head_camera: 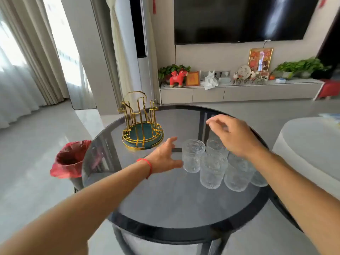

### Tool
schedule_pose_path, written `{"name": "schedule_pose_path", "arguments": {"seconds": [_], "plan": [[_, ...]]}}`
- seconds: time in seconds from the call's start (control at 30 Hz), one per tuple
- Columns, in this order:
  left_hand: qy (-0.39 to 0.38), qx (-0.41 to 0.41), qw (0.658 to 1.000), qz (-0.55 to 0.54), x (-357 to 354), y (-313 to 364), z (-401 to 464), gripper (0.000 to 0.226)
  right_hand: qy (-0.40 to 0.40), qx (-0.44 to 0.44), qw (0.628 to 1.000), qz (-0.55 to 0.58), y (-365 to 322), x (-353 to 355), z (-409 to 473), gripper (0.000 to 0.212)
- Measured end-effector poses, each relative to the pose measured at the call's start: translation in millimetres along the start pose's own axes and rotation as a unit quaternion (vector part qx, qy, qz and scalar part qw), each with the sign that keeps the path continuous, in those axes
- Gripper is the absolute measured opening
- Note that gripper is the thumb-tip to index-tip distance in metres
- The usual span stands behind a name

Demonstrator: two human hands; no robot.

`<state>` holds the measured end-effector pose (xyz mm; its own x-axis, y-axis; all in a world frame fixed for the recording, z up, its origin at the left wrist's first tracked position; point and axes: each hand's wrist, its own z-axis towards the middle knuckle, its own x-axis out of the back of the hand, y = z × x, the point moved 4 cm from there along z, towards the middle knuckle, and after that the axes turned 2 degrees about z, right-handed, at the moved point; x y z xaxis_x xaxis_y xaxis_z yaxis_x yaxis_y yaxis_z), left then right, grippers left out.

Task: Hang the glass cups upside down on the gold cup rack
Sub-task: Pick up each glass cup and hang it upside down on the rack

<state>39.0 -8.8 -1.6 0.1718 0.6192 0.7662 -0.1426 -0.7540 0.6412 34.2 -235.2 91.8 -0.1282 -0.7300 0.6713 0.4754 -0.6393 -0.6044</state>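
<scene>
Several clear patterned glass cups stand upright in a cluster on the round dark glass table [165,203]. The leftmost cup [192,155] has my left hand [165,157] beside it, fingers spread, thumb near its base and holding nothing. Hovering above the far cups [216,146], my right hand [233,134] has loosely curled fingers and is empty. Left of the cups, at the table's far side, stands the gold cup rack [140,124] with a green tray base; no cups hang on it. One cup [212,171] stands nearest the middle of the table.
A bin lined with a red bag [70,159] stands on the floor left of the table. A pale sofa arm [311,144] lies to the right. A TV cabinet [239,92] with plants and ornaments runs along the far wall.
</scene>
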Motion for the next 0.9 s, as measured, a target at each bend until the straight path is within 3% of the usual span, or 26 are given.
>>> {"name": "schedule_pose_path", "arguments": {"seconds": [0.13,0.23,0.4,0.53,0.63,0.77,0.83,0.9], "plan": [[0.002,-0.005,1.000,-0.006,-6,23,6,0.104,0.086,-0.007,0.986,0.143,1,14,-46,0.019],[0.001,-0.021,1.000,0.021,-15,31,30,0.105,0.152,-0.019,0.970,0.188,12,3,-58,0.020],[0.000,-0.035,0.999,-0.032,-24,15,50,0.097,0.150,0.011,0.982,0.118,10,-16,-54,0.020],[0.090,-0.013,0.986,-0.138,-3,-7,47,0.092,0.161,-0.004,0.978,0.131,5,-18,-47,0.023],[0.188,0.039,0.928,-0.320,22,-14,36,0.091,0.141,-0.001,0.980,0.142,-5,-32,-45,0.024],[0.197,0.094,0.819,-0.531,35,-16,22,0.068,0.062,0.023,0.992,0.105,-34,-63,-18,0.034],[0.175,0.088,0.785,-0.587,42,-14,15,0.073,-0.009,-0.057,0.995,0.079,-39,-79,9,0.055],[0.161,0.076,0.762,-0.623,49,-13,10,0.076,-0.075,-0.180,0.970,0.144,-39,-93,31,0.067]]}}
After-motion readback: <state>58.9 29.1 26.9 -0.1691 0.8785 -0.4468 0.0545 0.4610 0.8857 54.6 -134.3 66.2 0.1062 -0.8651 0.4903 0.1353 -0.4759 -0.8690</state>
